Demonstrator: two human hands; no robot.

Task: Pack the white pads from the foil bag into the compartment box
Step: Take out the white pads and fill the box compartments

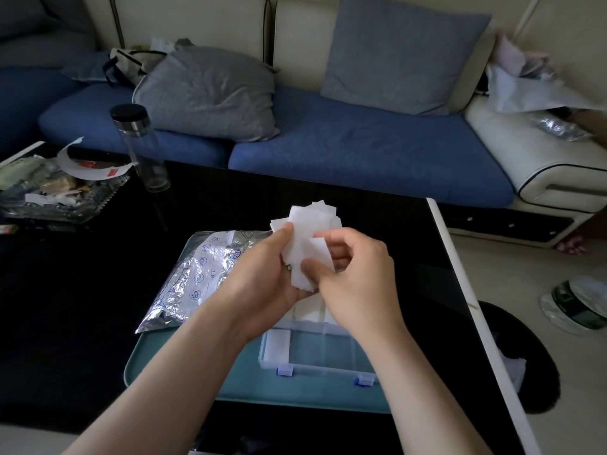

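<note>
Soft matt white pads (pixel 308 238), fibrous-looking. Crinkly, shiny metallic foil bag (pixel 193 277). Clear smooth plastic compartment box (pixel 315 353) w/ blue clips. Matt teal tray (pixel 170 372). Glossy black table (pixel 82 307). Blue woven-cloth sofa seat (pixel 361 149).

Your left hand (pixel 262 270) and right hand (pixel 356 280) are bare, with slim fingers. The left forearm (pixel 164 372) and right forearm (pixel 423 389) are bare too (uncovered all the way back to the near edge of the view), each narrowing smoothly toward its wrist.
</note>
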